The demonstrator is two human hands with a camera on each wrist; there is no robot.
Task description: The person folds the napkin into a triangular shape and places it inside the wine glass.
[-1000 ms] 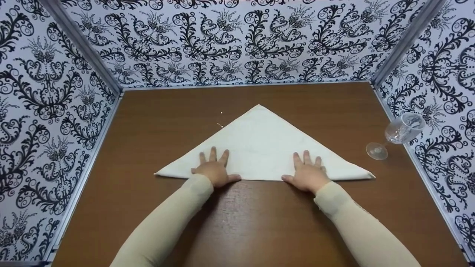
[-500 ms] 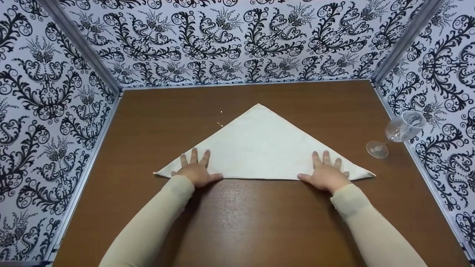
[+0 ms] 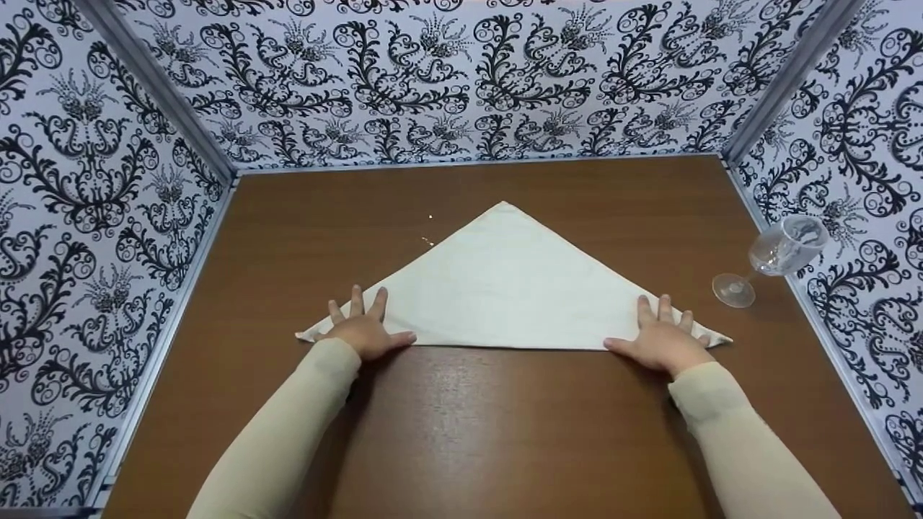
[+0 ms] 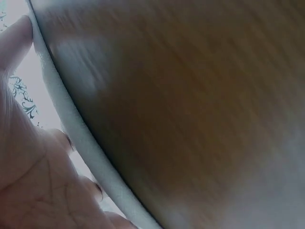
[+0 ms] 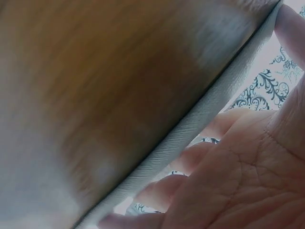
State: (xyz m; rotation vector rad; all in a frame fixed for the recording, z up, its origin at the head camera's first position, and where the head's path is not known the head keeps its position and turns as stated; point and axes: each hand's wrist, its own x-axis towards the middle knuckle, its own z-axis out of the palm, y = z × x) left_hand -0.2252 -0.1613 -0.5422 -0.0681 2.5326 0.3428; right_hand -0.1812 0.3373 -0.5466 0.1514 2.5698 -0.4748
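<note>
A white cloth napkin (image 3: 505, 288), folded into a triangle, lies on the brown table with its peak away from me and its long folded edge toward me. My left hand (image 3: 360, 333) rests on it near the left corner, fingers spread and the thumb along the fold. Near the right corner my right hand (image 3: 667, 342) lies in the same way, fingers straight and apart. The wrist views show the fingertips touching the napkin's rounded fold, seen as a pale edge (image 4: 76, 126) on the left and a woven edge (image 5: 167, 148) on the right.
A clear stemmed wine glass (image 3: 782, 249) lies on its side at the table's right edge, beside the patterned wall. Small light specks (image 3: 427, 241) dot the brown table (image 3: 447, 432) left of the napkin's peak. Patterned walls (image 3: 433, 79) enclose the left, back and right sides.
Both hands have slid outward along the napkin's folded edge, the left hand to the left and the right hand to the right, toward the corners. The napkin's left tip now turns up slightly.
</note>
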